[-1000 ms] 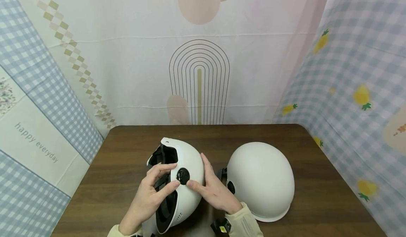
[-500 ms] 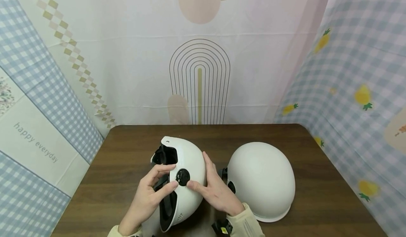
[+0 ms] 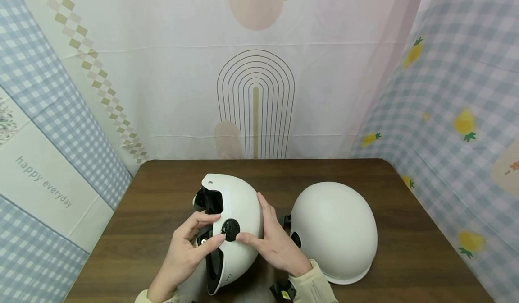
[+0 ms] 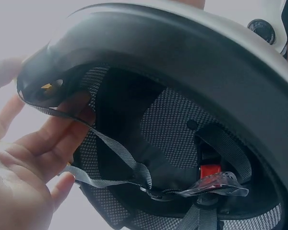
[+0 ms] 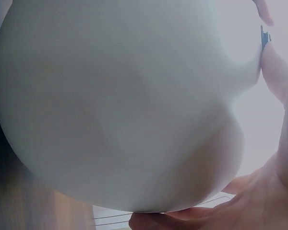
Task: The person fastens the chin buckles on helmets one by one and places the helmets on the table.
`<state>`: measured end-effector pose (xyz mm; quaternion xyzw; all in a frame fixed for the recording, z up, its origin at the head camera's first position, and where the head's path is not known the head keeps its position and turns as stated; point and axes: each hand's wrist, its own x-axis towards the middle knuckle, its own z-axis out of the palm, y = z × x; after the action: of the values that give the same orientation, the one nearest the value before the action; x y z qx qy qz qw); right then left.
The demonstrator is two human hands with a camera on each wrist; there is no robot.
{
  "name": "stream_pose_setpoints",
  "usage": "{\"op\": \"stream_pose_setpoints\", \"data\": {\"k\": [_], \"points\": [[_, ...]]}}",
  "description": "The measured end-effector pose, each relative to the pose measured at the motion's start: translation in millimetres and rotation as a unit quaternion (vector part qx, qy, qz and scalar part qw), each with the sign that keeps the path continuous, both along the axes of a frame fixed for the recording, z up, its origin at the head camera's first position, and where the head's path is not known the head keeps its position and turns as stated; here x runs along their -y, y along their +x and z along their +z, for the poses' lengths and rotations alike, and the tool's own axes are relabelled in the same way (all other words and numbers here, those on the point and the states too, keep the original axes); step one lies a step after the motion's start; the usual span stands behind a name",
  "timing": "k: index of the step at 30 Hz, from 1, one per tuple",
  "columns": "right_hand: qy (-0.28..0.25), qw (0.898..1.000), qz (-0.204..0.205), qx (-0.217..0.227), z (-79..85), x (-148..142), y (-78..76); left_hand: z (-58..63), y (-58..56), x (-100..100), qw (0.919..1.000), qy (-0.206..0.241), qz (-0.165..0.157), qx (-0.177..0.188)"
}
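Observation:
A white helmet [image 3: 243, 197] lies tipped on its side, its black-lined opening facing left. On its upward side sits a round black knob [image 3: 230, 229]. My left hand [image 3: 184, 251] pinches the helmet's edge, thumb at the knob and other fingers reaching inside the opening. In the left wrist view those fingers touch a grey chin strap [image 4: 113, 146], which runs to a red buckle part [image 4: 210, 170] and a clear plastic piece. My right hand [image 3: 277, 244] holds the shell from the right, thumb beside the knob and fingers round the crown; the right wrist view shows mostly smooth shell.
A second white helmet [image 3: 334, 231] stands just right of my right hand, crown up. Both are on a dark brown wooden table [image 3: 162, 190]. Behind it hangs a printed cloth [image 3: 174, 91], and checked blue cloth [image 3: 438, 149] closes off the right side.
The helmet has turned slightly, its knob shifting a little left and down, while its lower end has come up and to the right. Both hands stay on it; the left has moved slightly left.

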<state>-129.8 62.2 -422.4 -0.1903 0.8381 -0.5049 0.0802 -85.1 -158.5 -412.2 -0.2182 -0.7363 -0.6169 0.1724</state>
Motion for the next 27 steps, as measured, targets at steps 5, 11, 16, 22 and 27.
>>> {"op": "stream_pose_setpoints", "data": {"k": [5, 11, 16, 22, 27], "points": [[0.001, 1.000, -0.005, -0.002, -0.4, 0, 0.5, -1.4, 0.8, -1, 0.9998, 0.016, -0.010, 0.000], [-0.003, 1.000, -0.016, -0.010, -2.9, -2, -0.9, -3.1, 2.2, -3, 0.9998, 0.014, -0.012, -0.006], [-0.006, 0.999, -0.023, -0.024, -5.4, -1, -5.0, -1.3, 2.3, -5, 1.0000, -0.001, 0.003, -0.009], [-0.024, 0.999, -0.015, -0.027, -14.8, -3, -13.9, 0.1, 0.1, -9, 0.9998, -0.005, 0.017, -0.006], [-0.054, 0.998, 0.000, -0.015, -21.2, -4, -19.1, -1.3, -0.9, -11, 0.9997, 0.007, 0.022, 0.003]]}}
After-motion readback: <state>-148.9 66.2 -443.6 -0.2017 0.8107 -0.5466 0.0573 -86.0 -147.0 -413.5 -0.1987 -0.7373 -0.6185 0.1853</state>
